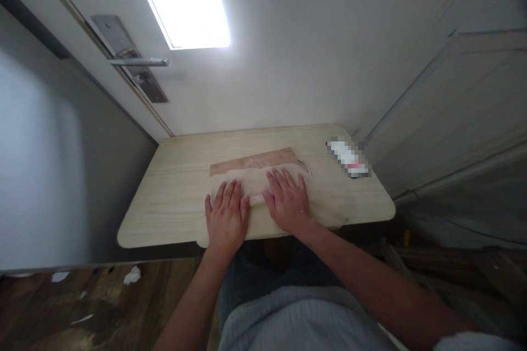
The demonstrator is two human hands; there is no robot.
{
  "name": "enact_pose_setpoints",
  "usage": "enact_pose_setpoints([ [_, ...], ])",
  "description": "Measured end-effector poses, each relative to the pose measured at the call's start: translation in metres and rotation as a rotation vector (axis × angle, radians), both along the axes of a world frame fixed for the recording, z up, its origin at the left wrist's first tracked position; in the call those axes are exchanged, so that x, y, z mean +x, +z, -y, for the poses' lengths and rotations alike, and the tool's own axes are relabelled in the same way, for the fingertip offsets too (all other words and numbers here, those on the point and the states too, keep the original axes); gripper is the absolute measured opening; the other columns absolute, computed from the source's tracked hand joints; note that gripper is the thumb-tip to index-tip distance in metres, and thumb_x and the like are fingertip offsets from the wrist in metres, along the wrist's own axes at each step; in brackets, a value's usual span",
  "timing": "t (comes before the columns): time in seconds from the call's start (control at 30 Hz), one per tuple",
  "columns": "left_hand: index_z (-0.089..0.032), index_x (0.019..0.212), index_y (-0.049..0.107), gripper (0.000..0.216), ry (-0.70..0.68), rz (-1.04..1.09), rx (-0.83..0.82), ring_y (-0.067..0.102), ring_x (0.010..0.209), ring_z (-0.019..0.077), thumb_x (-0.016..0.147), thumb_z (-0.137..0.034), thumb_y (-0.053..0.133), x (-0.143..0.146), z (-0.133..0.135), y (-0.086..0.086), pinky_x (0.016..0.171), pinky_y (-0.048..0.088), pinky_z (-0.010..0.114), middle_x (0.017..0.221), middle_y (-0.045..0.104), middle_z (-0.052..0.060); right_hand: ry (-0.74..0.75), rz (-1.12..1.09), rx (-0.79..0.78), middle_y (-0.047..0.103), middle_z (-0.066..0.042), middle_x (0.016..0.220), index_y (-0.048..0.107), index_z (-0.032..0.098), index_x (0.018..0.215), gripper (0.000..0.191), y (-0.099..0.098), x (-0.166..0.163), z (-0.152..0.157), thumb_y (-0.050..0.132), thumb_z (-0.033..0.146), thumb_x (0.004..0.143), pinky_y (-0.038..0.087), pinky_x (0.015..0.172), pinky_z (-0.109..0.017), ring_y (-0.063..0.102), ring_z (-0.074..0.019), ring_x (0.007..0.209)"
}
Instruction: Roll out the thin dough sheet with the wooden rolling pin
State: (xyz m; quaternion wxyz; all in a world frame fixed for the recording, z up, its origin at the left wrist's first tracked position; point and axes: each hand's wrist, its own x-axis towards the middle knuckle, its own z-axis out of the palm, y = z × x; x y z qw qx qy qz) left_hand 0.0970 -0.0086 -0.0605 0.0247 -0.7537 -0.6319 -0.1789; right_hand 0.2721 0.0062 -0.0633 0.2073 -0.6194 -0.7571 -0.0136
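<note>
A pale beige cloth [329, 205] lies spread over the near half of a small light-wood table [173, 192]. Both my hands press flat on it, side by side, fingers stretched forward. My left hand [226, 216] rests near the table's front edge. My right hand [288, 200] lies just to its right, slightly farther in. Under the cloth's far edge a brown wooden board [251, 162] shows. A thin curved metal piece [305, 166] pokes out at the board's right end.
A small blurred white-and-red object [349, 158] sits at the table's far right corner. A white door with a metal lever handle [138, 63] stands behind on the left. Scraps of paper [132, 274] litter the wooden floor at lower left.
</note>
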Motion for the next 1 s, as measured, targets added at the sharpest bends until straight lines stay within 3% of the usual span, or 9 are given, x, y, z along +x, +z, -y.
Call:
enact_pose_setpoints([
  [0.53,-0.026,0.144,0.046,0.051,0.044,-0.062,-0.045,0.039,0.140,0.0276,0.100,-0.041,0.026,0.001,-0.041,0.009,0.116,0.022,0.057,0.151,0.047,0.006,-0.078,0.033,-0.030,0.051,-0.010,0.146,0.048,0.020,0.143,0.050,0.005,-0.007,-0.040,0.035,0.043,0.100,0.014,0.115,-0.055,0.036,-0.0317,0.139],
  [1.0,-0.030,0.139,0.050,0.049,0.019,-0.076,-0.071,0.040,0.136,0.0305,0.099,-0.042,0.026,-0.002,-0.081,0.014,0.111,0.029,0.057,0.148,0.049,0.006,-0.059,0.070,-0.068,0.050,-0.011,0.146,0.043,0.022,0.147,0.053,0.012,-0.006,-0.078,0.036,0.045,0.099,0.020,0.111,-0.056,0.041,-0.0333,0.132],
])
